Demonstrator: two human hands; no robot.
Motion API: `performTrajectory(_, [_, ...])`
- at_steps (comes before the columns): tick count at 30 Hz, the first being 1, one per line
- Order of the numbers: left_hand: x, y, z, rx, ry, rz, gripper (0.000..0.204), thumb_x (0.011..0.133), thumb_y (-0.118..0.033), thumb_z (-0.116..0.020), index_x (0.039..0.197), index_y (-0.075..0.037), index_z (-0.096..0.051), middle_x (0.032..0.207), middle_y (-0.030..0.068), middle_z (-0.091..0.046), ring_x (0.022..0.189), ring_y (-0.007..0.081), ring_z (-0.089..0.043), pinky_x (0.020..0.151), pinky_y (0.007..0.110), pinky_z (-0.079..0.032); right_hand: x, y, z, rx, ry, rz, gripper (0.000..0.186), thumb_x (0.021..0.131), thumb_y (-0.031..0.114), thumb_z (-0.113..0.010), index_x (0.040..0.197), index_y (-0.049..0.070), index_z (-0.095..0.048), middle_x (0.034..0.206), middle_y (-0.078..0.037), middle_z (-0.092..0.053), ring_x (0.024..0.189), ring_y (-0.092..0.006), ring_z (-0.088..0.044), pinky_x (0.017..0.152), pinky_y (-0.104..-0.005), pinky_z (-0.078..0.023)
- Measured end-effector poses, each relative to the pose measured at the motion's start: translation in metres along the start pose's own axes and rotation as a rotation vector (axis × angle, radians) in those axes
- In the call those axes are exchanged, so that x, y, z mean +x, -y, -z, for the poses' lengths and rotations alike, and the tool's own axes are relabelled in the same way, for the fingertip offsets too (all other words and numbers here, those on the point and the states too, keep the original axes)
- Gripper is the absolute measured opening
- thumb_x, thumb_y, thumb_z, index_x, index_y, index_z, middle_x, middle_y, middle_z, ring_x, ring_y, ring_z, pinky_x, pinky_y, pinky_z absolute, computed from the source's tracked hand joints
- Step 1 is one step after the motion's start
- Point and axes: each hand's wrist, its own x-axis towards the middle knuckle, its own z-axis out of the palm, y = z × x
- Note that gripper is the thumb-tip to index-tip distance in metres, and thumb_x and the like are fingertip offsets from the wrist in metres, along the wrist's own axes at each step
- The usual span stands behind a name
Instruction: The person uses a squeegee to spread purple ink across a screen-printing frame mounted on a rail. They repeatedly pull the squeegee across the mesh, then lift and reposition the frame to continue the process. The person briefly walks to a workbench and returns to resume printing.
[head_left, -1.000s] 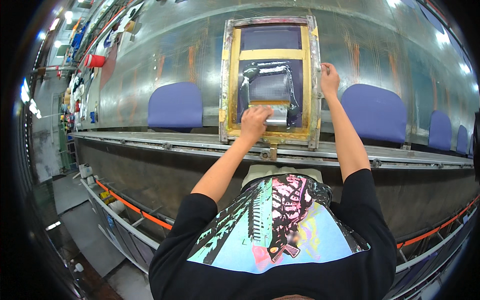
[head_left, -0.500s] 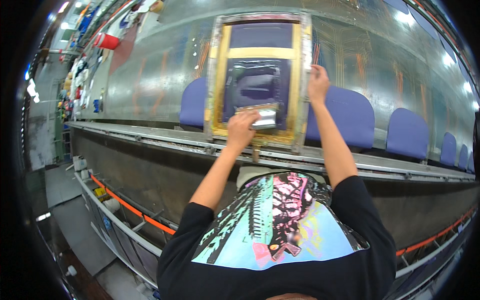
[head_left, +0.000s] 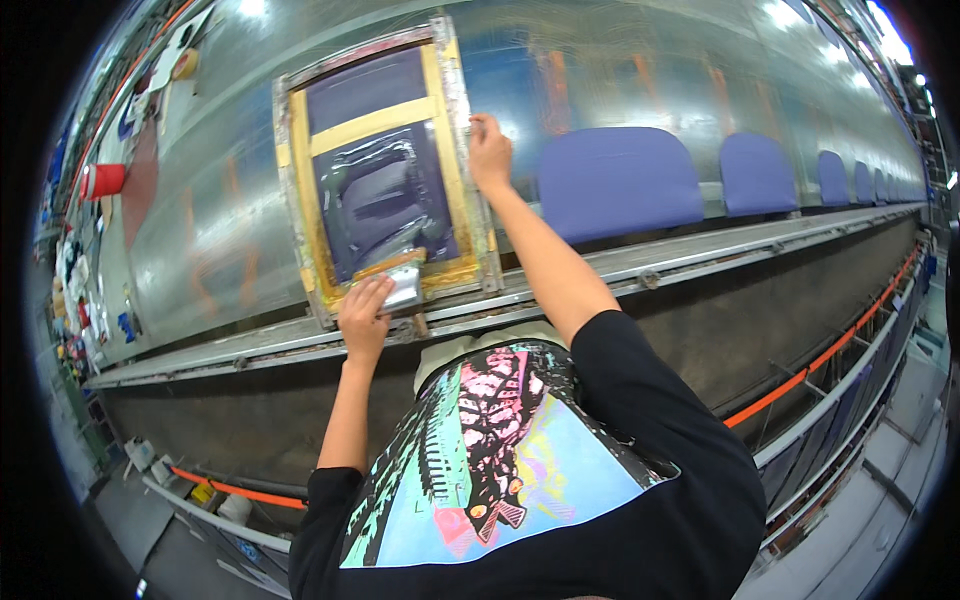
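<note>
A screen-printing frame (head_left: 287,175) lies on the long table, its mesh bordered and crossed by yellow tape. Dark, wet-looking ink (head_left: 385,190) covers the middle of the mesh. Near the frame's close end, my left hand (head_left: 364,312) is closed on a squeegee (head_left: 402,284) with a shiny metal side and a brownish top edge. The squeegee's lower edge is hidden. Along the frame's right rail, my right hand (head_left: 490,152) is closed at the rim with bent fingers; its fingertips are partly hidden.
Rounded purple panels (head_left: 620,183) lie in a row to the right along the table. A metal rail (head_left: 690,258) runs along the near edge. A red bucket (head_left: 103,181) stands at the far left, with a tape roll (head_left: 186,64) beyond it. An orange bar (head_left: 770,395) runs below.
My view has turned, so the frame now appears further left and tilted. The squeegee, still in my left hand, is slightly closer to the frame's near end. My right hand stays at the right rail.
</note>
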Motion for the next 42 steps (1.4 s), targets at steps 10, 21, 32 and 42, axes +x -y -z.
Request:
performTrajectory(10, [0.117,-0.006,-0.01,-0.079,0.079,0.167,0.047,0.071,0.001,-0.073,0.112,-0.021,-0.078,0.109,0.0026,-0.077,0.1,0.0258,-0.071,0.082,0.04,-0.056,-0.002,-0.01,0.069,-0.097,0.006,-0.015,0.019,0.103,0.025,-0.058,0.11,0.012,-0.07,0.08,-0.022,-0.071,0.079,-0.0459,-0.068,0.071,-0.0546,-0.05])
performTrajectory(21, [0.13,0.065,0.022,0.062,-0.069,0.036,0.041,0.074,0.004,-0.068,0.105,-0.021,-0.08,0.11,0.0005,-0.077,0.105,0.0231,-0.07,0.09,0.04,-0.053,-0.007,0.057,-0.009,-0.066,-0.054,0.041,0.018,0.102,0.025,-0.061,0.107,0.011,-0.071,0.07,-0.022,-0.066,0.068,-0.0436,-0.066,0.065,-0.0521,-0.048])
performTrajectory(32, [-0.038,-0.058,0.017,-0.165,-0.109,0.158,0.038,0.079,0.001,-0.067,0.111,-0.016,-0.078,0.106,0.0074,-0.077,0.098,0.028,-0.073,0.081,0.037,-0.055,-0.086,0.008,0.087,-0.047,-0.054,0.04,0.018,0.102,0.025,-0.06,0.112,0.013,-0.07,0.071,-0.019,-0.068,0.071,-0.0406,-0.068,0.068,-0.0508,-0.049])
performTrajectory(42, [0.006,-0.054,0.079,0.092,-0.366,0.645,0.032,0.082,-0.029,-0.072,0.085,0.002,-0.064,0.077,0.0262,-0.068,0.076,0.0457,-0.067,0.07,0.051,-0.051,-0.12,0.058,0.163,0.03,-0.026,0.04,0.018,0.103,0.025,-0.06,0.11,0.012,-0.069,0.069,-0.019,-0.066,0.066,-0.0407,-0.066,0.063,-0.0505,-0.048])
